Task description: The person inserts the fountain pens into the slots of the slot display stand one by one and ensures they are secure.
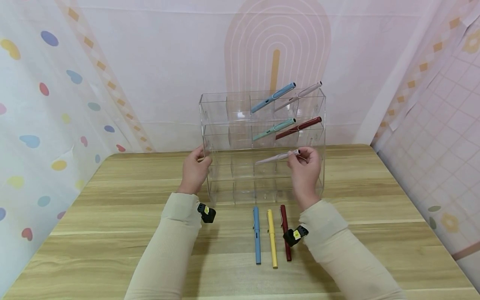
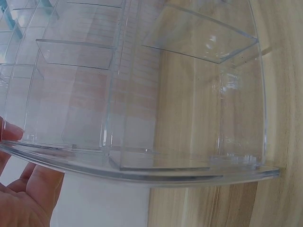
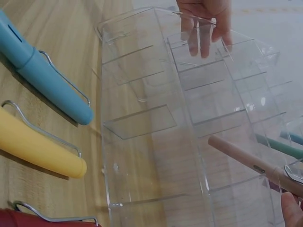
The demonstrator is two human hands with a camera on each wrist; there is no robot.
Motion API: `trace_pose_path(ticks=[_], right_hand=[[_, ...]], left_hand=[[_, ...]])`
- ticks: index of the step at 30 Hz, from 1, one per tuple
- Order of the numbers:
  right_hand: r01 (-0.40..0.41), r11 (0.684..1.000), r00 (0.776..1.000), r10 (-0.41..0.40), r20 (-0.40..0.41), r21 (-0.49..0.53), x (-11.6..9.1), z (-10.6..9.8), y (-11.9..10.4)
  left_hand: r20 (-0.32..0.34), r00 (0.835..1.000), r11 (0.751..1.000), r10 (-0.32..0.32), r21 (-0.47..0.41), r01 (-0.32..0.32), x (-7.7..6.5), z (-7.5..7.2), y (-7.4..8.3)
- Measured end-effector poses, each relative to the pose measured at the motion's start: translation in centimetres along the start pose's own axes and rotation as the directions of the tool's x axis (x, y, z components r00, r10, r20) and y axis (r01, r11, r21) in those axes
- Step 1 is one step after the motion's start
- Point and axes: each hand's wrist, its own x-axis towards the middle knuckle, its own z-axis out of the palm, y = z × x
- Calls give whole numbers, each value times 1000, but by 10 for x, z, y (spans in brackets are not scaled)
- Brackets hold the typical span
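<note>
A clear acrylic pen rack [image 1: 243,178] with stepped tiers of compartments stands on the wooden table. My left hand [image 1: 193,170] grips the rack's left side panel, thumb on the inner face and fingers outside, as the left wrist view shows. Between thumb and fingers my right hand [image 1: 306,171] pinches a pale pink pen [image 1: 274,158] near its capped end. This pen slants over a lower tier, its far end pointing left into a compartment right of the middle. In the right wrist view the pale pink pen [image 3: 239,152] overlaps the clear dividers.
Higher tiers hold a blue pen [image 1: 273,98], a pale pen [image 1: 300,96], a mint pen [image 1: 275,129] and a dark red pen [image 1: 300,128]. In front of the rack lie a blue pen [image 1: 256,237], a yellow pen [image 1: 272,239] and a dark red pen [image 1: 283,216].
</note>
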Motion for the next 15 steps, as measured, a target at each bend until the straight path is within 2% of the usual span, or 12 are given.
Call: trace_pose_path(ticks=[8, 15], right_hand=[[14, 1000, 1000, -14, 4, -9, -2, 2, 3], [37, 997, 999, -36, 16, -70, -5, 3, 4]], left_hand=[[2, 1000, 1000, 4, 1, -4, 0, 0, 1], [3, 1000, 1000, 7, -1, -7, -1, 0, 1]])
